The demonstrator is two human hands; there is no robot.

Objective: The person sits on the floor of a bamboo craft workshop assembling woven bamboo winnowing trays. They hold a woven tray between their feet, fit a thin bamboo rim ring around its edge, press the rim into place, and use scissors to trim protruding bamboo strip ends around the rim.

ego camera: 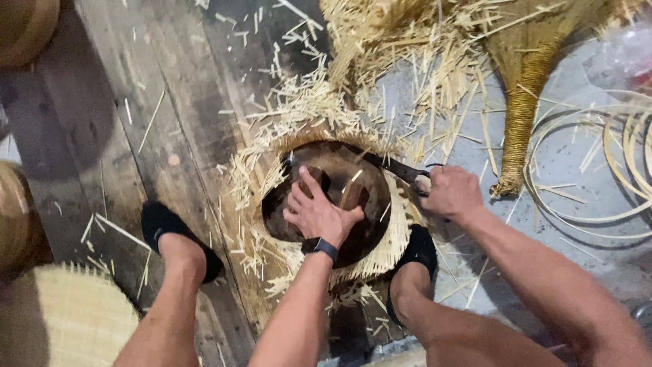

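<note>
I am pressing my left hand (pixel 318 216), fingers spread open, flat on a dark round wooden form (pixel 326 197) seated inside a woven straw ring (pixel 390 248) on the plank floor (pixel 136 136). My right hand (pixel 451 194) is closing around dark scissors (pixel 397 168) at the ring's far edge. Straw trimmings (pixel 299 102) are lying around it.

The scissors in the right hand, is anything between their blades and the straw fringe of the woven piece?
Nothing visible. The scissors, held by the right hand, lie along the woven piece's rim, while the left hand presses the dark round form.
</note>
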